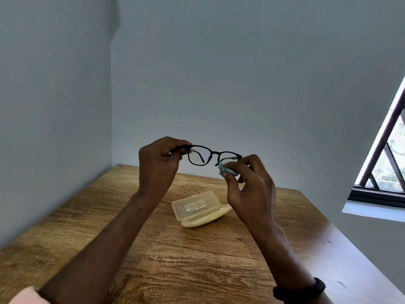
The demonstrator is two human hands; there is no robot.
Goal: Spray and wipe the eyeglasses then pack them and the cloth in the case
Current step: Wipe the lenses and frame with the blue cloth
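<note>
Black-framed glasses (215, 152) are held up above a wooden table (153, 249): the left hand (157, 165) pinches the frame at its outer corner, while the right hand (249, 183) pinches a small blue cloth (225, 170) against the other lens. Light and thin, the frame looks easily bent, so it is best gripped by the rim. An open cream case (197, 207) lies on the table below

Black-framed eyeglasses (213, 155), clear lenses, held up level above the desk (175, 249). Small pale-blue cloth (225, 170), bunched against the right-side lens. Cream translucent case (195, 205), open on the desk, printed lid tilted back.
</note>
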